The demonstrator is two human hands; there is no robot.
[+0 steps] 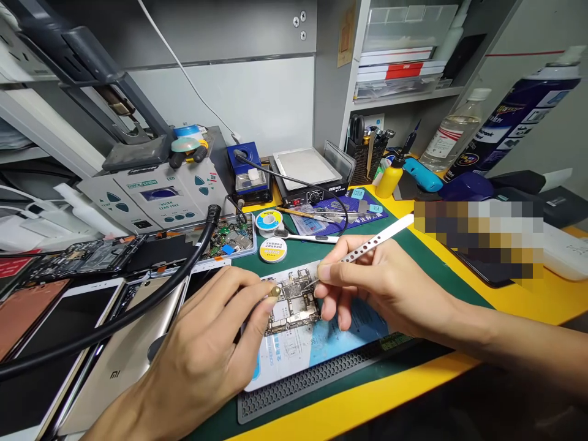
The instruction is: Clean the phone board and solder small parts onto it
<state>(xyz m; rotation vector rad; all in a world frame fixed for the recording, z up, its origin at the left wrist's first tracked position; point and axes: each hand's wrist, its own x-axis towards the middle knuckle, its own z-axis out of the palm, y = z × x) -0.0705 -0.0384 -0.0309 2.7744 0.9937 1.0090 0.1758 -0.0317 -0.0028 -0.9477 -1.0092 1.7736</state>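
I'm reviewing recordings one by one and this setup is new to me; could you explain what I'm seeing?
No robot here: one person works bare-handed, in a single picture from a head-worn camera looking forward and down. The left hand pinches a small brass-coloured piece. The right hand holds a white perforated tool, probably tweezers, its tip pointed at a circuit board. The board lies on a blue-and-white mat. Also on the worktable are a black-bristled brush, a solder spool and, to the left, a gold Mi phone.
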